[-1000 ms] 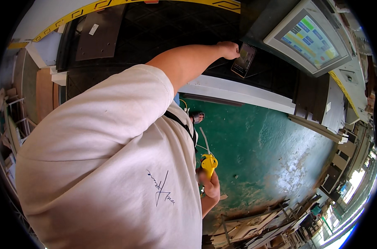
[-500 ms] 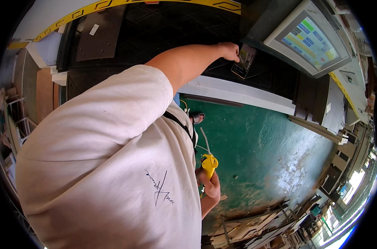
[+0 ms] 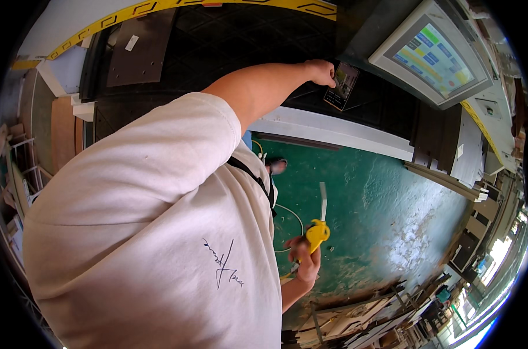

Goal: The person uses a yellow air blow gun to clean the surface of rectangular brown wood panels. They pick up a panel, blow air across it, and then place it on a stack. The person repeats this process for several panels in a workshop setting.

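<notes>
Fingers of the right grip (image 3: 307,266) were wrapped around a yellow air blow gun (image 3: 317,234), while the left grip (image 3: 320,72) was curled narrow. At far left, a dark brown board (image 3: 142,61) lay on the black surface (image 3: 235,35), below a yellow strip (image 3: 110,22) with black marks. From that board the surface ran on toward the outstretched forearm, giving room beyond it. Its front edge was a pale rail (image 3: 339,131), and the left forearm reached over this side. A thin hose (image 3: 295,213) curved close to the shirt, left of the gun. The blow gun was over the green floor (image 3: 368,186), its pale nozzle pointing up toward the rail, with a gap between them. The left fingertips were at the left side of a smartphone (image 3: 345,90) on the surface; whether they touched it, I could not tell. Blur hid some right fingers. Farther right, a touchscreen monitor (image 3: 432,58) bounded the room beside the phone. Floor spread right of the gun, bordered at the bottom by wood offcuts (image 3: 345,323).
</notes>
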The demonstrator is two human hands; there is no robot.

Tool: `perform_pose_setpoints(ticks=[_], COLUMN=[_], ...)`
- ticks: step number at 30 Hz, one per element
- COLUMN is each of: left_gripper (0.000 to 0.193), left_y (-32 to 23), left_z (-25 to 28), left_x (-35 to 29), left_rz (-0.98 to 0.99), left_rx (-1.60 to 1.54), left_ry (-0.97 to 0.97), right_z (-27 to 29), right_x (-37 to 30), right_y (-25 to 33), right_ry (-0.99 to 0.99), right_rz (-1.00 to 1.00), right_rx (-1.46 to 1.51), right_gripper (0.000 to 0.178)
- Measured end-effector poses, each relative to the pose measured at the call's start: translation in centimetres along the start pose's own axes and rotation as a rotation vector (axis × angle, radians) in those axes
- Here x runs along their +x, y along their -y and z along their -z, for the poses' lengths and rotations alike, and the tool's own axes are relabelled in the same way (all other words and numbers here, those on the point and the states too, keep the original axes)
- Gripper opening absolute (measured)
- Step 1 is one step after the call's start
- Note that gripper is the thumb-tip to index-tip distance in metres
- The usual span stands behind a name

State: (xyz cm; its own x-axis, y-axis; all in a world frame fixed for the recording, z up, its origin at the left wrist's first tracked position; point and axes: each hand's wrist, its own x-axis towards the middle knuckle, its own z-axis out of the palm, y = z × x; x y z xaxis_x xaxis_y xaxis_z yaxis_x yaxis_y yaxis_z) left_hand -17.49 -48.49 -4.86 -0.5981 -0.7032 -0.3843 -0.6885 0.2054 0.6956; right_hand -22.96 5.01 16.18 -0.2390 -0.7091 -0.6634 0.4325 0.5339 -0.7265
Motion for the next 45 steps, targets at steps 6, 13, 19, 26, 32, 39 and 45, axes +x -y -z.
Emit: perform_pose_setpoints(ticks=[6, 13, 19, 26, 32, 39, 45], left_gripper=[0.06, 0.05, 0.039, 0.02, 0.064, 0.091, 0.091], left_y=[-0.5, -1.9, -0.5, 13.6, 28.6, 31.5, 28.4], left_z=[0.3, -0.5, -0.2, 7.3, 15.0, 16.6, 15.0], left_x=[-0.2, -1.3, -2.3, -18.5, -32.3, -35.6, -38.0], left_rz=[0.024, 0.118, 0.099, 0.018, 0.558, 0.744, 0.583], left_rx=[0.031, 0.052, -0.256, -0.192, 0.641, 0.658, 0.662], left_ry=[0.017, -0.078, -0.187, -0.71, -0.933, -0.625, -0.572], right_z=[0.5, 0.6, -0.7, -2.4, -6.2, -12.5, -20.3], right_x=[0.0, 0.0, 1.2, 5.1, 11.8, 16.8, 19.0], right_y=[-0.1, -0.6, 0.5, 2.8, 5.4, 9.0, 8.0], right_ry=[0.27, 0.289, 0.11, 0.395, 0.511, 0.575, 0.507], right_rz=[-0.13, -0.118, -0.045, -0.084, -0.08, -0.063, -0.226], right_rx=[-0.089, -0.028, -0.064, -0.244, -0.52, -0.749, 0.131], right_gripper=[0.041, 0.05, 0.054, 0.026, 0.027, 0.03, 0.053])
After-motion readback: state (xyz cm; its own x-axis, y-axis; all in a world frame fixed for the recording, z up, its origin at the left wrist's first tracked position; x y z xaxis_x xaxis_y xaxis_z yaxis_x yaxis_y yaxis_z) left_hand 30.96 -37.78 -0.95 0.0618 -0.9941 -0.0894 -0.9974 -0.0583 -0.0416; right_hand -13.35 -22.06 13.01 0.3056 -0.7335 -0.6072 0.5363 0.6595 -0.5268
